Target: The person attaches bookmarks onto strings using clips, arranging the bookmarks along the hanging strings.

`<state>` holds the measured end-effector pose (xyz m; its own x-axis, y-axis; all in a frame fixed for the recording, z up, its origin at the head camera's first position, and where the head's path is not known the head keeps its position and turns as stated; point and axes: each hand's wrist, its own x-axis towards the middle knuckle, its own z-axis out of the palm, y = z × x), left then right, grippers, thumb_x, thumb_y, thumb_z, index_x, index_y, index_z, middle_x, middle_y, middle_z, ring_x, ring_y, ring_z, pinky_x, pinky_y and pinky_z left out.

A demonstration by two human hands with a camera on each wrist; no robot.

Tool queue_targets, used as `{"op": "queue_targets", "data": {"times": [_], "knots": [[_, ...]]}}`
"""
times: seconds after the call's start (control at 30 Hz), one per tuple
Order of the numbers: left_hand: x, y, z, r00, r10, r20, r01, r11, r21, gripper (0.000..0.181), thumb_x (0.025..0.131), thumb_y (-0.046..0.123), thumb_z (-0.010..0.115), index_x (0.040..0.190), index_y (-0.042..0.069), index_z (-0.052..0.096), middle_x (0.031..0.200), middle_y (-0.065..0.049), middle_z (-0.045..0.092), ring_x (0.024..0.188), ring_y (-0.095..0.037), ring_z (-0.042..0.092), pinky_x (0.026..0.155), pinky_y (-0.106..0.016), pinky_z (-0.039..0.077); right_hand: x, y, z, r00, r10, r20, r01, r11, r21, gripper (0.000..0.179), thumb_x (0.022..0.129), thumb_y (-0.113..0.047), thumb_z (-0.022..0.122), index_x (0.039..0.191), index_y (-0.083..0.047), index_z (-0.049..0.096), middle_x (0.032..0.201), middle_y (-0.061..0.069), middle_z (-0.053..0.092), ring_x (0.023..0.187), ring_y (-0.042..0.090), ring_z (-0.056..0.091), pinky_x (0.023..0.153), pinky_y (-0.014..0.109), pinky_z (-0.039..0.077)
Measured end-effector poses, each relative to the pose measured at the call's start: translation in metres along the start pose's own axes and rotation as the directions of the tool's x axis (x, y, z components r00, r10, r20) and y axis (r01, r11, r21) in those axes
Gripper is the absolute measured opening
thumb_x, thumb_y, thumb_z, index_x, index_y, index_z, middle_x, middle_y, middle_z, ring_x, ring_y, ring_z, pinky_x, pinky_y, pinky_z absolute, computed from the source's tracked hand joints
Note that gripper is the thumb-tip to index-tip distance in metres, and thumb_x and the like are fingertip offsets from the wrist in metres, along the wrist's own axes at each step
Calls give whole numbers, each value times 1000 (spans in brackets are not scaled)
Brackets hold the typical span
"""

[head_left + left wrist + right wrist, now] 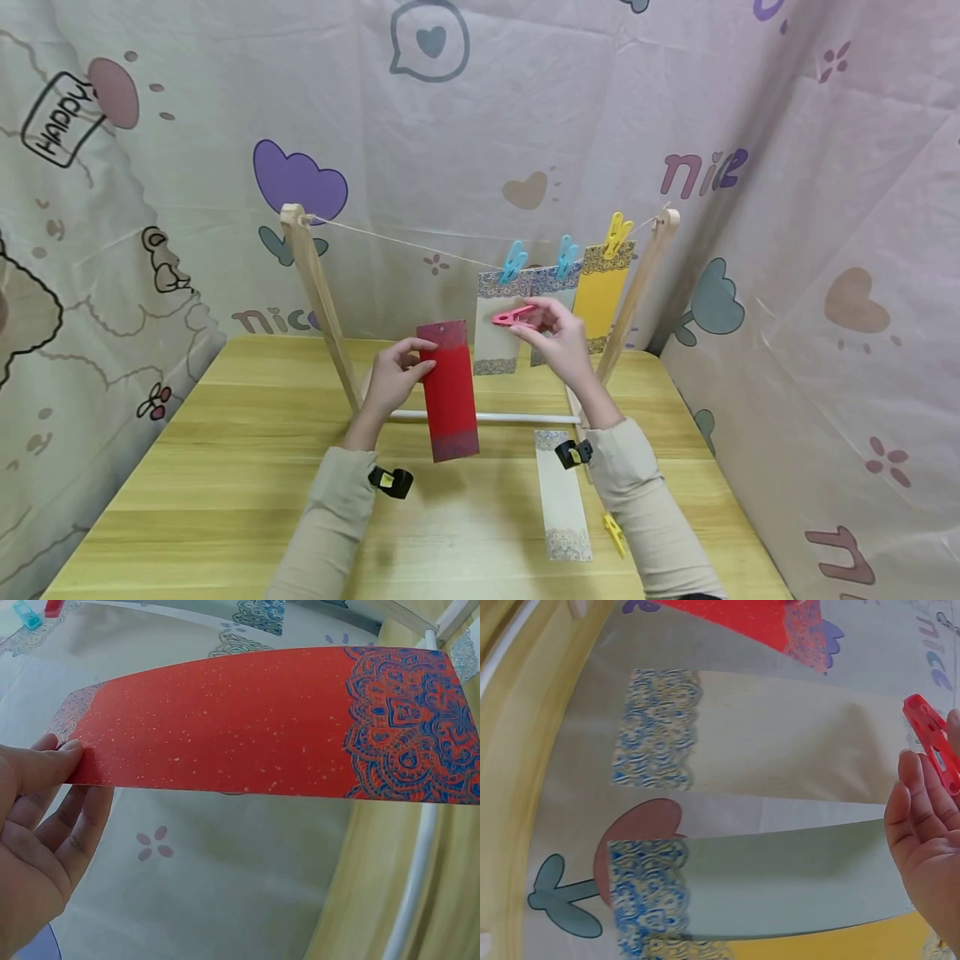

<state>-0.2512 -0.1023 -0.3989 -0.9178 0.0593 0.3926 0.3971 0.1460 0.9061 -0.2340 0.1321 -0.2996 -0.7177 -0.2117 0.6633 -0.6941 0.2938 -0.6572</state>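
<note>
My left hand (395, 377) pinches a red paper card (452, 396) by its upper left edge, holding it upright in front of the rack. Blue lace-like patterns band both ends of the card, plainest in the left wrist view. Between thumb and fingers, my right hand (561, 337) holds a red-pink clothespin (514, 317), just in front of the cream card (495, 329). That card hangs from the string (405, 242) under a blue clothespin (513, 262). Beside it hang a pale green card (780, 881) under another blue clothespin (567, 257) and a yellow card (600, 292) under a yellow clothespin (617, 235).
Two wooden posts, left (318, 300) and right (637, 287), carry the string, with a white rod (525, 418) low between them. On the wooden table (225, 467) lie a whitish patterned card (562, 500) and a yellow clothespin (614, 535). A printed cloth (450, 125) stands behind.
</note>
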Motion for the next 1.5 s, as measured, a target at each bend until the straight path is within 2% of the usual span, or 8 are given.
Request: {"op": "queue_targets", "data": {"times": [0.2, 0.4, 0.63, 0.77, 0.93, 1.13, 1.27, 1.5], "knots": [[8, 6, 1, 999, 42, 13, -42, 999, -1, 21, 80, -4, 62, 100, -3, 62, 94, -18, 60, 65, -22, 59, 57, -26, 51, 9, -8, 0, 1000, -22, -22, 22, 1000, 1, 33, 74, 10, 66, 103, 18, 52, 79, 24, 60, 67, 23, 54, 60, 20, 45], [14, 15, 0, 999, 42, 25, -42, 999, 13, 20, 81, -2, 61, 101, -4, 62, 89, -20, 62, 67, -26, 58, 59, -28, 52, 16, -17, 1, 998, -40, -44, 39, 999, -27, 33, 73, 9, 67, 101, 16, 53, 77, 24, 59, 65, 24, 52, 59, 19, 43], [13, 48, -1, 996, 84, 37, -85, 996, 40, 19, 81, -9, 58, 100, -10, 59, 76, -26, 59, 64, -36, 55, 61, -41, 51, 25, -23, 2, 996, -57, -64, 53, 997, -62, 34, 70, 9, 69, 100, 17, 55, 74, 24, 57, 62, 24, 48, 56, 20, 41], [15, 55, -2, 996, 78, 35, -80, 996, 48, 19, 82, -8, 58, 101, -9, 59, 80, -26, 60, 67, -37, 55, 63, -42, 51, 28, -25, 2, 995, -70, -67, 65, 995, -73, 34, 70, 9, 69, 100, 17, 55, 75, 24, 57, 62, 26, 49, 56, 20, 42], [18, 61, -2, 994, 108, 33, -110, 992, 59, 19, 82, -7, 58, 100, -8, 60, 81, -24, 60, 65, -35, 54, 61, -37, 51, 31, -28, 3, 994, -82, -74, 77, 995, -69, 34, 71, 9, 69, 100, 17, 55, 74, 24, 58, 63, 26, 50, 58, 21, 43], [22, 70, -3, 986, 160, 36, -163, 984, 69, 18, 81, -9, 59, 98, -10, 60, 78, -25, 60, 62, -35, 53, 57, -31, 50, 38, -23, 4, 985, -153, -84, 149, 987, -54, 36, 69, 8, 70, 101, 17, 55, 71, 23, 58, 61, 25, 49, 56, 17, 41], [22, 74, -5, 985, 169, 34, -171, 983, 71, 18, 81, -9, 58, 98, -10, 60, 76, -25, 59, 61, -38, 50, 56, -36, 49, 45, -12, 5, 981, -177, -79, 174, 984, -41, 38, 68, 6, 72, 102, 14, 56, 69, 20, 59, 60, 22, 49, 54, 14, 40], [30, 63, -10, 984, 179, 23, -180, 980, 78, 18, 81, -6, 60, 99, -6, 61, 74, -19, 59, 59, -33, 50, 56, -37, 50, 52, -14, 7, 970, -232, -78, 228, 972, -58, 37, 69, 1, 74, 102, 10, 58, 68, 15, 59, 52, 13, 50, 46, 17, 42]]}}
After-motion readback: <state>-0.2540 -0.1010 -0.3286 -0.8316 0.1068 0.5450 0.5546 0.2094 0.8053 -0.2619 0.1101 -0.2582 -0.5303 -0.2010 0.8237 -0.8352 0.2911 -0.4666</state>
